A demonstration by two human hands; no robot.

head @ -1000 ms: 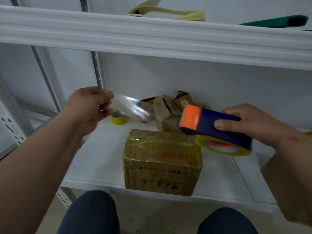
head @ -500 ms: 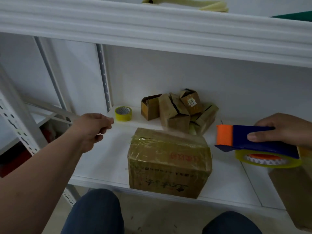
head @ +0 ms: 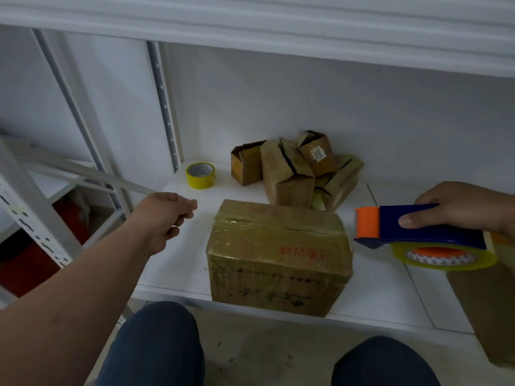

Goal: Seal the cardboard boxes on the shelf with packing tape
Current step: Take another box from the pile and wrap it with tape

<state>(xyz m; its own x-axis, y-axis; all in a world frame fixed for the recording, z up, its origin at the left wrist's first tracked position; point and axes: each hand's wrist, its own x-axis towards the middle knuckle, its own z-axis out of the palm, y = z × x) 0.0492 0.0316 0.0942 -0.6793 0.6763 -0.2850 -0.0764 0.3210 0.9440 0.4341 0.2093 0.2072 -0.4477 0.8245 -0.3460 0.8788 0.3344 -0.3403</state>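
— What are your fingers doing?
— My right fingers point(head: 409, 221) clamp the blue-and-orange tape dispenser point(head: 418, 232); my left hand point(head: 167, 215) curls loosely, and I can't tell if it pinches tape.
— The box?
— The glossy taped cardboard box point(head: 278, 257) sits between them at the white shelf point(head: 172, 263) edge. Small boxes point(head: 292, 171) are piled behind, contents hidden.

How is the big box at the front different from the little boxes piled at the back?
The big box is far larger than the small boxes. It sits flat and square on the shelf, while they lean tumbled against each other. Its top is taped shut under glossy tape; several of theirs gape open. All are brown cardboard.
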